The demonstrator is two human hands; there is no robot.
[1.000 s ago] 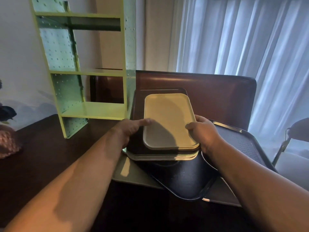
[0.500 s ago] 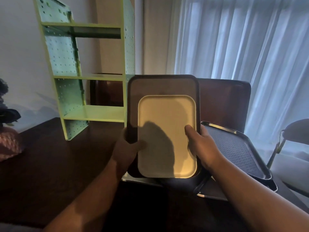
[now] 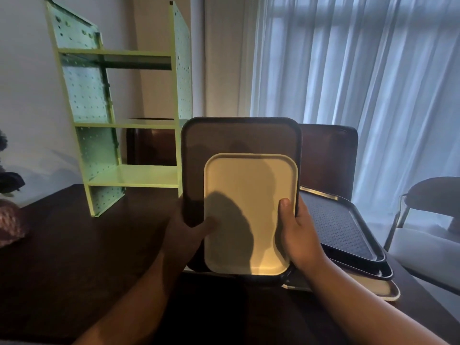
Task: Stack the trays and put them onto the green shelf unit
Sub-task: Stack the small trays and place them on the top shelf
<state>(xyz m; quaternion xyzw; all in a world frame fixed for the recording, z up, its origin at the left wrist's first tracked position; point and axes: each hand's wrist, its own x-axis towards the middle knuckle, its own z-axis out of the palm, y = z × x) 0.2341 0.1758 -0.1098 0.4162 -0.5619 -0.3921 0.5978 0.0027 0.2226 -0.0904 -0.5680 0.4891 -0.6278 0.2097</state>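
Note:
I hold a stack of trays tilted up toward me above the dark table (image 3: 74,257). A small cream tray (image 3: 249,215) lies on a larger dark brown tray (image 3: 239,138). My left hand (image 3: 189,227) grips the stack's left edge, thumb on the cream tray. My right hand (image 3: 296,230) grips the right edge, thumb on the cream tray's rim. The green shelf unit (image 3: 119,120) stands on the table to the left behind the stack, its shelves bare. More trays stay on the table at the right: a dark textured tray (image 3: 341,225) over a cream one (image 3: 383,290).
A brown chair back (image 3: 328,158) rises behind the table. White curtains (image 3: 361,83) hang at the right, with a stool (image 3: 435,195) below them. A pinkish knitted object (image 3: 10,225) sits at the table's left edge.
The tray stack has been lifted off the pile on the table and tipped up toward me. Both hands shifted from the top edges to the stack's sides.

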